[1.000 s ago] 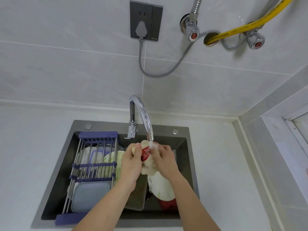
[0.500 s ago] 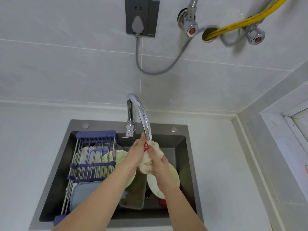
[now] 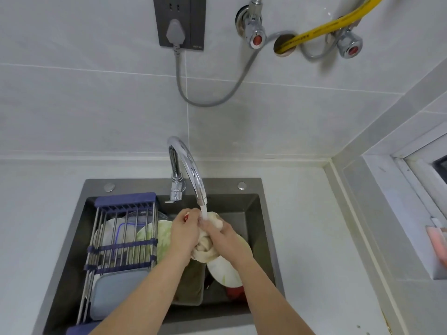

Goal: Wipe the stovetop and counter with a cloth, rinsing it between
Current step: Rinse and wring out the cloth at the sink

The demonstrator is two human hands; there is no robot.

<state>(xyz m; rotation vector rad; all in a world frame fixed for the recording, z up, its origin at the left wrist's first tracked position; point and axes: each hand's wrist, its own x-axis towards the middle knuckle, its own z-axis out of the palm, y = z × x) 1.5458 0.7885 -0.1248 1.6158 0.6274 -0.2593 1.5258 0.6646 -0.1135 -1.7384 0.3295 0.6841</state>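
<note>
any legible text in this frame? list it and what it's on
None can be read.
Yellow hose: dark print along it, too blurred.
Wall socket: small mark at its lower right corner, too small.
Cloth: red patch by the left hand, no letters discernible.

Views: one, head-worn wide-angle.
Position: above the sink [image 3: 256, 213], near.
Facing: forward and down, tiled wall [image 3: 96, 105] above, faucet [image 3: 188, 165] centre frame.
</note>
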